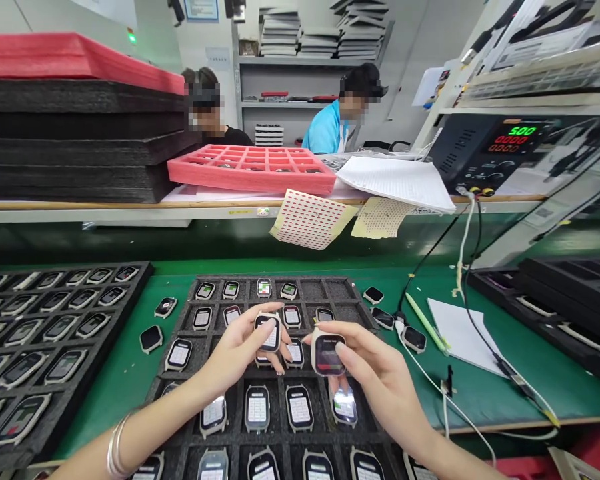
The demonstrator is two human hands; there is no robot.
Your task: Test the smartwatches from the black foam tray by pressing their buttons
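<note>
My left hand [237,350] pinches a smartwatch body with a lit white screen [269,331] above the black foam tray [347,293]. My right hand [375,373] grips a second watch body with a dark red-tinted screen [329,352] beside it. Both hands hover over the tray's middle rows. Several more watch bodies sit in the tray's cells, most with lit screens.
Another black tray of watches [55,333] lies at the left. Loose watches [151,338] sit on the green mat. A white cable [463,253] and paper [463,330] lie at the right. A pink tray [253,167], sticker sheets and a power supply [485,150] sit on the shelf. Two people sit behind.
</note>
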